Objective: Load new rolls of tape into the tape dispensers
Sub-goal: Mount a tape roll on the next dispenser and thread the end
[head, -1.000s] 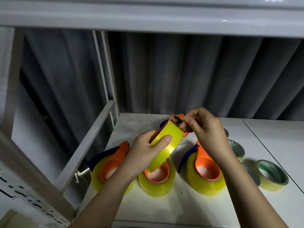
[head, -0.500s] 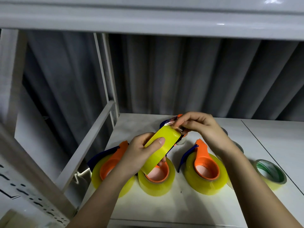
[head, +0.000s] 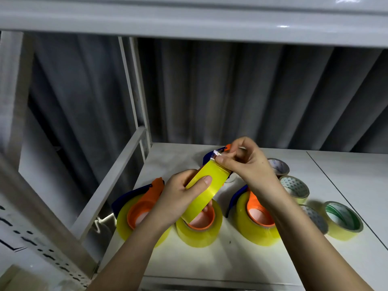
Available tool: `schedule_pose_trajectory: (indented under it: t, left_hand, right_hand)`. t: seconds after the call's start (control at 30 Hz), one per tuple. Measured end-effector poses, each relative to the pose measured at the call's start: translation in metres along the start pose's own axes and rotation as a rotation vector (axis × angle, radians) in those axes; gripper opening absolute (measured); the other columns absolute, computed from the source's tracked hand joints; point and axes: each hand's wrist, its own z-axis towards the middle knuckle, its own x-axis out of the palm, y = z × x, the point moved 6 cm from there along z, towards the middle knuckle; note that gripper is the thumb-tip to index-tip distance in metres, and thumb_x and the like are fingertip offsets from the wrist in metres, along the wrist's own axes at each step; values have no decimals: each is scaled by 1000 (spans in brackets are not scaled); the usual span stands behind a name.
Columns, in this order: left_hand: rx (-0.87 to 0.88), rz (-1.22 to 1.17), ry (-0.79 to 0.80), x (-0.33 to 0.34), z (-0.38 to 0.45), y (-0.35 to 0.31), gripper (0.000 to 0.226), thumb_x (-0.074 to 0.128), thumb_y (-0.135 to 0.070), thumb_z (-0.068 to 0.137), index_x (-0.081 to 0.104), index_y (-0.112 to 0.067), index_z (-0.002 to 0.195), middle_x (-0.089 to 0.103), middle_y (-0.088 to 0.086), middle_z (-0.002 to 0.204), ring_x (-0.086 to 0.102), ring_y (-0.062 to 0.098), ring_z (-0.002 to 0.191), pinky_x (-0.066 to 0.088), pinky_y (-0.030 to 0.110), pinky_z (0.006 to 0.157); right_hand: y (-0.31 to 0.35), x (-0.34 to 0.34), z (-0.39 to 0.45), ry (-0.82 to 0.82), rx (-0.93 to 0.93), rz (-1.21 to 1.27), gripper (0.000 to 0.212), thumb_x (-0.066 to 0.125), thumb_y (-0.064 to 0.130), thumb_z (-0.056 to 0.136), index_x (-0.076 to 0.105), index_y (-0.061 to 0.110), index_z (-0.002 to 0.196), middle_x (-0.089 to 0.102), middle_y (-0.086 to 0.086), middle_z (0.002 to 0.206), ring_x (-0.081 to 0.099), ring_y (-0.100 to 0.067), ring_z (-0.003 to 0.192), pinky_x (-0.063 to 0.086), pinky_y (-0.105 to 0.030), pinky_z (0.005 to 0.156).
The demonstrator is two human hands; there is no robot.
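Note:
My left hand (head: 178, 198) grips a yellow tape roll (head: 206, 191) in an orange and blue dispenser, held tilted above the shelf. My right hand (head: 247, 164) pinches the loose tape end (head: 217, 154) at the dispenser's blade tip. Most of the held dispenser is hidden behind the roll and my fingers. Three loaded dispensers lie on the white shelf: one on the left (head: 136, 217), one in the middle (head: 201, 232) under the held roll, one on the right (head: 256, 221).
Several loose tape rolls lie at the right: a green-cored one (head: 344, 219), a patterned one (head: 294, 187), another behind (head: 278, 165), one partly behind my forearm (head: 313, 217). A white rack frame (head: 113, 181) slopes at the left; an upper shelf (head: 189, 22) is overhead.
My right hand has shifted its fingers on the tape end at the blade tip. The held roll has moved slightly right and up. The dispensers on the shelf have not moved.

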Motion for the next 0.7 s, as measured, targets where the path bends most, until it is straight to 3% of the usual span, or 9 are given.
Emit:
schedule_pose_trajectory:
  t: [0.13,0.23,0.4,0.57,0.63,0.7]
  left_hand:
    - [7,6,-3,1,-1,-1,33,63,-41,82,63,-8,85,69,17,69,65,25,59,54,35,61]
    - [11,35,-10,1,-2,-1,39,59,-42,78,64,-4,90,71,16,72,67,23,61,57,38,64]
    - [17,39,8,2,-4,-3,36,58,-40,81,66,-7,93,73,14,77,69,21,68,56,39,72]
    - [-107,13,100,0,-1,2,32,63,-41,82,69,-14,98,72,16,97,68,34,93,52,48,87]
    - [-222,55,192,-2,2,-2,23,70,-37,81,71,-20,95,73,9,96,69,28,91,53,41,84]
    - [-298,172,276,-4,7,-8,15,69,-31,83,70,-19,91,72,6,91,68,21,84,53,34,79]
  right_hand:
    - [-4,-1,-1,-66,11,15,28,68,-3,81,48,13,90,69,1,66,61,-26,74,47,-35,63]
    - [-4,-3,-2,-70,14,-89,27,72,2,80,63,11,104,66,3,67,63,-10,70,51,-22,67]
    - [-6,-8,1,-27,62,-182,5,74,8,79,70,7,81,56,6,61,53,-6,63,45,-18,62]
    - [-8,-11,0,2,103,-187,15,71,10,83,63,-1,79,66,-5,78,62,-16,76,51,-31,74]
    - [-8,-12,-1,6,104,-213,15,70,9,83,61,-1,78,66,-6,78,64,-18,76,53,-29,70]
    - [-9,-11,-3,-1,88,-276,17,71,11,83,59,4,74,69,-10,79,67,-24,78,55,-37,70]
